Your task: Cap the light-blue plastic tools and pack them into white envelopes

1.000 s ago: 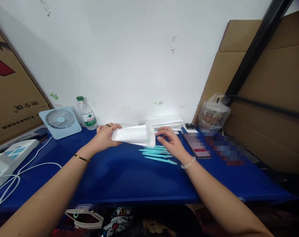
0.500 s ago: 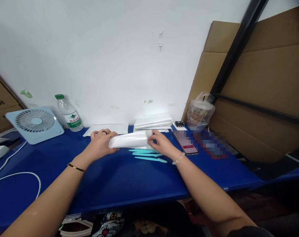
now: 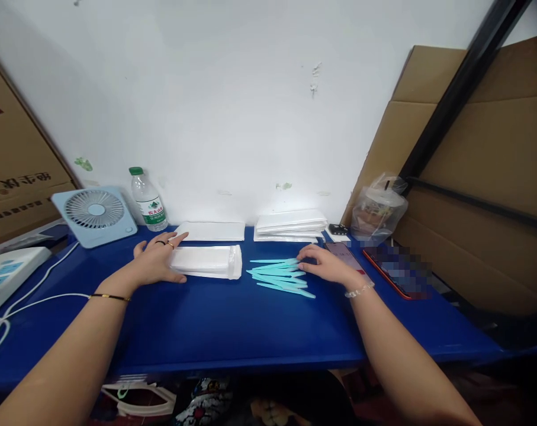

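Observation:
A white padded mailer bag (image 3: 208, 261) lies flat on the blue table (image 3: 232, 319). My left hand (image 3: 155, 260) rests on its left end with fingers stretched out. To its right lies a small pile of several thin teal plastic sticks (image 3: 279, 276). My right hand (image 3: 324, 264) sits at the right end of that pile, fingers curled down onto the sticks' ends.
A stack of white mailers (image 3: 290, 225) and one single mailer (image 3: 212, 231) lie by the wall. A blue desk fan (image 3: 95, 214), a water bottle (image 3: 147, 200), white cables (image 3: 23, 307), a phone (image 3: 343, 255) and a bagged drink cup (image 3: 377, 210) stand around. Cardboard leans at both sides.
The mailer I held up with both hands now lies flat on the table. My right hand left it and moved right to the teal sticks.

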A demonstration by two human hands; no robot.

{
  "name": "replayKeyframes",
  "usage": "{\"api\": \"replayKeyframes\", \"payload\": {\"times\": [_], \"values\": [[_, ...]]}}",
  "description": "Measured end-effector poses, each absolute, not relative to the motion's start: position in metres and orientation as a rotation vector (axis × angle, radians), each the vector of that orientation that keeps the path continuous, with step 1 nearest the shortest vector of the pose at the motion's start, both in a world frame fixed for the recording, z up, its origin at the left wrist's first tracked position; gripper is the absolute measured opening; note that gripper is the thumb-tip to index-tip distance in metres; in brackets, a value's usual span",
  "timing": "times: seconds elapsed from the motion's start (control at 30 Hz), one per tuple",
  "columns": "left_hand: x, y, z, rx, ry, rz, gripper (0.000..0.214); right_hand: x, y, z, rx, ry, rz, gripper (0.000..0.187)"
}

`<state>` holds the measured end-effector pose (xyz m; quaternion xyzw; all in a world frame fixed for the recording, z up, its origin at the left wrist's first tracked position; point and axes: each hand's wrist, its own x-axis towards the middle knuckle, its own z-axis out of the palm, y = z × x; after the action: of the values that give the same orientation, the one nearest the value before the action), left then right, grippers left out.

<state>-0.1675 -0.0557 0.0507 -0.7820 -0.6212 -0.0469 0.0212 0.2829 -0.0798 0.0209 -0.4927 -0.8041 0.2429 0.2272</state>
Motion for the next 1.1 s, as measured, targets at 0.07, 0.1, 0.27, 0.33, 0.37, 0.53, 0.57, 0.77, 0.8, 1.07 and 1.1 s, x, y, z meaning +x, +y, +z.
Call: {"api": "replayKeyframes", "payload": {"times": [0.07, 0.1, 0.27, 0.33, 0.37, 0.53, 0.57, 0.77, 0.8, 1.07, 1.1], "values": [[-0.136, -0.067, 0.052, -2.521, -1.834, -0.288, 0.103, 0.279, -0.085, 0.021, -1.305, -2.26, 0.729, 0.067], [-0.115, -0.073, 0.05, -2.638, -1.74, -0.332, 0.097, 0.275, -0.087, 0.019, -1.291, -2.316, 0.742, 0.086], [-0.008, -0.086, 0.022, -3.013, -1.295, -0.287, 0.068, 0.246, -0.09, -0.005, -1.327, -2.572, 0.599, 0.103], [0.018, -0.083, 0.006, -2.999, -1.324, -0.262, 0.066, 0.238, -0.09, -0.009, -1.289, -2.61, 0.567, 0.094], [0.026, -0.081, 0.0, -2.986, -1.339, -0.254, 0.066, 0.236, -0.09, -0.008, -1.258, -2.609, 0.557, 0.092], [0.033, -0.077, -0.017, -2.904, -1.414, -0.258, 0.064, 0.285, -0.097, 0.021, -1.205, -2.104, 0.263, 0.051], [0.033, -0.077, -0.018, -2.892, -1.422, -0.259, 0.063, 0.307, -0.101, 0.025, -1.238, -1.933, 0.144, 0.042], [0.034, -0.074, -0.023, -2.875, -1.424, -0.28, 0.065, 0.45, -0.133, 0.001, -1.696, -1.362, -0.369, 0.04], [0.034, -0.074, -0.024, -2.872, -1.424, -0.291, 0.065, 0.464, -0.136, -0.006, -1.734, -1.353, -0.36, 0.04], [0.035, -0.084, -0.014, -2.8, -1.193, -0.57, 0.065, 0.472, -0.138, -0.021, -1.889, -1.397, -0.298, 0.035], [0.036, -0.086, -0.012, -2.82, -1.139, -0.568, 0.064, 0.472, -0.137, -0.021, -1.891, -1.41, -0.3, 0.036]]}}
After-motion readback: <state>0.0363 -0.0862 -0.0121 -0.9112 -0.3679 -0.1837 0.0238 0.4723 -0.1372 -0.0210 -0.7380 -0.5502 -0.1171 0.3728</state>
